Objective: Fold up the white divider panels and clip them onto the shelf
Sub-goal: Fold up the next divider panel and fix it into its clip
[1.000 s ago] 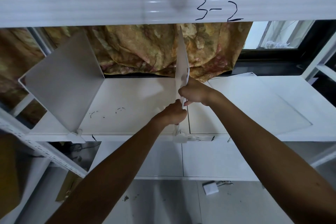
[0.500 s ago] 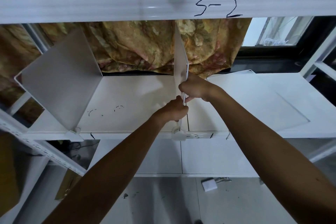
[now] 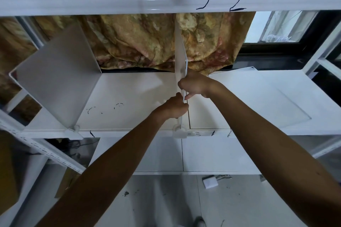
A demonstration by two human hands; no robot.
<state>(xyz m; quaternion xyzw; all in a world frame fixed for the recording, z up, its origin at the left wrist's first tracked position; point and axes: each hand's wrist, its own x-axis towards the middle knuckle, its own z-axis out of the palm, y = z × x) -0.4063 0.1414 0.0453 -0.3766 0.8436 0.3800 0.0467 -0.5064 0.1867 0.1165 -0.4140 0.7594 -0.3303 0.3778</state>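
On the white metal shelf (image 3: 129,97), left to right: one thin white plastic divider panel (image 3: 55,83) stands clipped at the front edge by a translucent clip (image 3: 74,131), apparently finished. A second upright white panel (image 3: 180,55) rises over its own clip (image 3: 180,131), the left hand (image 3: 174,107) and right hand (image 3: 194,84) both clamped on its front edge. A third panel (image 3: 258,97) lies flat, awaiting folding.
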